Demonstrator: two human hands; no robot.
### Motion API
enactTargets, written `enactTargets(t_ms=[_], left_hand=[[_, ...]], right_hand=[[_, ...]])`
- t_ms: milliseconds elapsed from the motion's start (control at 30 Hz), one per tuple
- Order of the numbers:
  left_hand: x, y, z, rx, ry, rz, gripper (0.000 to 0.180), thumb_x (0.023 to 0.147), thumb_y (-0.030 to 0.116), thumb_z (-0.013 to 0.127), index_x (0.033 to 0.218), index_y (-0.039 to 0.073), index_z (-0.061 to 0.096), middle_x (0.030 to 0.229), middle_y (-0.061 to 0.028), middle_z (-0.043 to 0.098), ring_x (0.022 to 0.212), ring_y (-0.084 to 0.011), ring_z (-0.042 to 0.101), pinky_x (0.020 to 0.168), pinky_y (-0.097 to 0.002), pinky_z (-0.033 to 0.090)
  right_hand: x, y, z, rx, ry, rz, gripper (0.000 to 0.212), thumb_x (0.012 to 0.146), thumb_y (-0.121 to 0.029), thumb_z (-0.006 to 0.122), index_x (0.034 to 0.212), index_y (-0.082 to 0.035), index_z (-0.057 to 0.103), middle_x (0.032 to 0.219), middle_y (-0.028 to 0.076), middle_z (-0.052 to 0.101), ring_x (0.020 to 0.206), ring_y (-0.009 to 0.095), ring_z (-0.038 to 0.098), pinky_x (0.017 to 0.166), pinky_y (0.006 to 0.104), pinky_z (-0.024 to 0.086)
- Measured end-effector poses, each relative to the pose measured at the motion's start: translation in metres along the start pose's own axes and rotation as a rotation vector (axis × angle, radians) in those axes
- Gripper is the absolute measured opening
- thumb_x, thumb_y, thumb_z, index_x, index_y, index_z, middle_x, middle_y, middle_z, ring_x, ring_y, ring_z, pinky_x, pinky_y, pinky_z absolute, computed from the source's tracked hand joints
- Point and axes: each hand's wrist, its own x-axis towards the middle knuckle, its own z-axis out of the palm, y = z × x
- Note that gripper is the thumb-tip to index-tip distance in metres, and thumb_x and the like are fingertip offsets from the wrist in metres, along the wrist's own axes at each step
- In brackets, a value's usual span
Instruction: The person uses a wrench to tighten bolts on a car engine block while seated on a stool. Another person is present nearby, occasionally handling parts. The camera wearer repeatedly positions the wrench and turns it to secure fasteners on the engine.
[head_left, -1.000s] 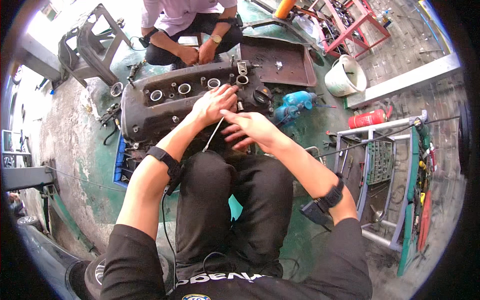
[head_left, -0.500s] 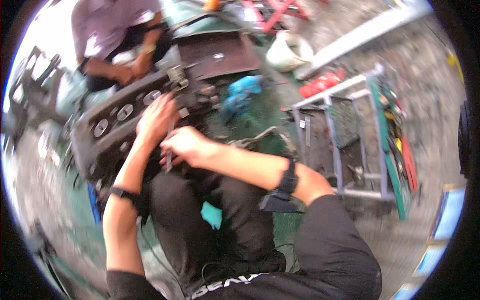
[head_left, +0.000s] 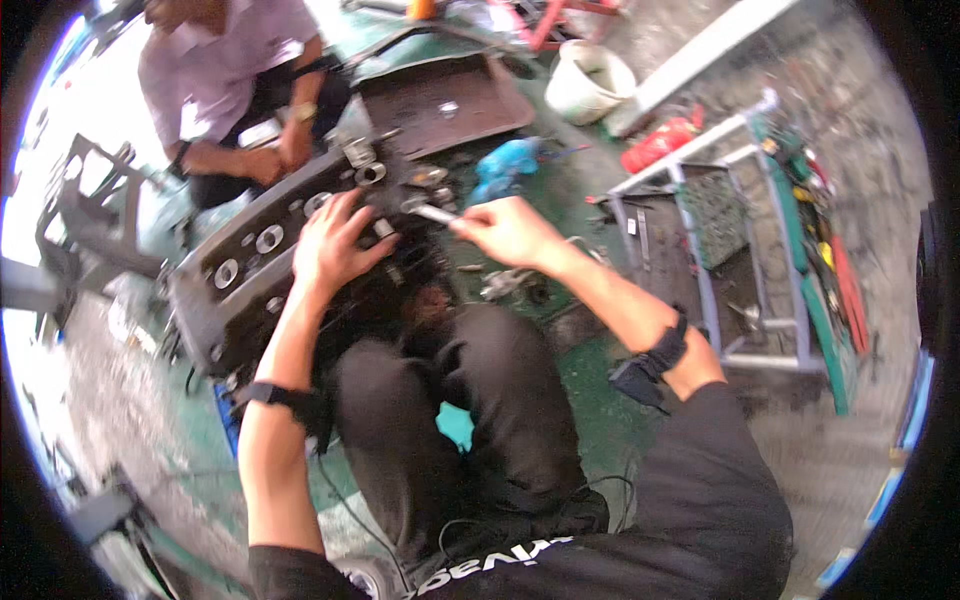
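Observation:
A dark, oily engine (head_left: 225,300) with round openings along its top lies before my knees. My left hand (head_left: 332,245) rests on its right part, fingers spread. To the right, my right hand (head_left: 508,234) grips one end of a silvery wrench (head_left: 436,213). The wrench's far end points left, over or against the engine's right end; whether it touches a fastener there is too blurred to tell. Small metal parts (head_left: 428,178) sit just beyond that end.
Across the engine crouches another person (head_left: 232,70). A brown tray (head_left: 440,105), a white bucket (head_left: 590,85) and a blue bag (head_left: 505,165) stand beyond. On the right are a red bottle-like thing (head_left: 660,145), a metal frame (head_left: 685,220) and tools on a green strip (head_left: 800,270).
My right hand has moved right and away from my left hand, carrying the wrench, now turned more sideways. My left hand's fingers have spread on the engine. The view has shifted slightly.

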Motion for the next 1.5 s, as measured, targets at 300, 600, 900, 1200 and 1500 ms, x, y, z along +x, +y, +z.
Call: enactTargets(t_ms=[300,600,900,1200,1500], left_hand=[[0.006,-0.002,-0.004,0.046,-0.089,0.017,0.053,0.068,0.044,0.076,0.102,0.006,0.062,0.122,-0.014,0.055,0.11,-0.0311,0.054,0.091,-0.0421,0.045],[0.005,-0.005,0.0,0.051,-0.113,0.027,0.049,0.064,0.028,0.077,0.103,0.005,0.058,0.12,-0.0133,0.055,0.109,-0.0306,0.054,0.092,-0.0416,0.045],[0.003,-0.009,0.002,0.036,-0.136,0.023,0.053,0.065,0.029,0.076,0.109,0.007,0.058,0.122,-0.0132,0.055,0.112,-0.0304,0.053,0.095,-0.0412,0.044],[-0.009,-0.009,-0.004,-0.031,-0.165,0.011,0.063,0.067,0.035,0.077,0.122,0.012,0.055,0.124,-0.0124,0.054,0.118,-0.0324,0.05,0.099,-0.0441,0.043],[-0.007,-0.009,0.011,0.022,0.051,0.058,0.052,0.054,0.032,0.078,0.097,0.013,0.058,0.098,-0.0085,0.056,0.098,-0.0299,0.054,0.084,-0.0422,0.047]], right_hand=[[0.004,0.008,0.017,0.038,0.023,-0.051,0.029,0.085,-0.035,0.065,0.093,-0.009,0.073,0.068,0.013,0.066,0.06,0.025,0.065,0.059,0.0349,0.047],[0.015,0.012,0.033,-0.02,0.038,-0.136,0.028,0.086,-0.037,0.063,0.093,-0.012,0.073,0.07,0.013,0.066,0.067,0.03,0.066,0.062,0.0382,0.049],[-0.009,0.026,0.039,-0.024,0.02,-0.057,0.029,0.087,-0.037,0.061,0.091,-0.01,0.073,0.072,0.015,0.066,0.069,0.032,0.066,0.063,0.0411,0.05],[-0.066,0.069,0.047,-0.029,0.103,-0.026,0.03,0.09,-0.029,0.061,0.083,0.0,0.064,0.059,0.016,0.053,0.051,0.019,0.049,0.053,0.035,0.04],[-0.058,0.071,0.054,-0.141,0.108,-0.119,0.03,0.092,-0.022,0.059,0.078,0.005,0.057,0.054,0.013,0.048,0.047,0.018,0.046,0.047,0.038,0.035]])
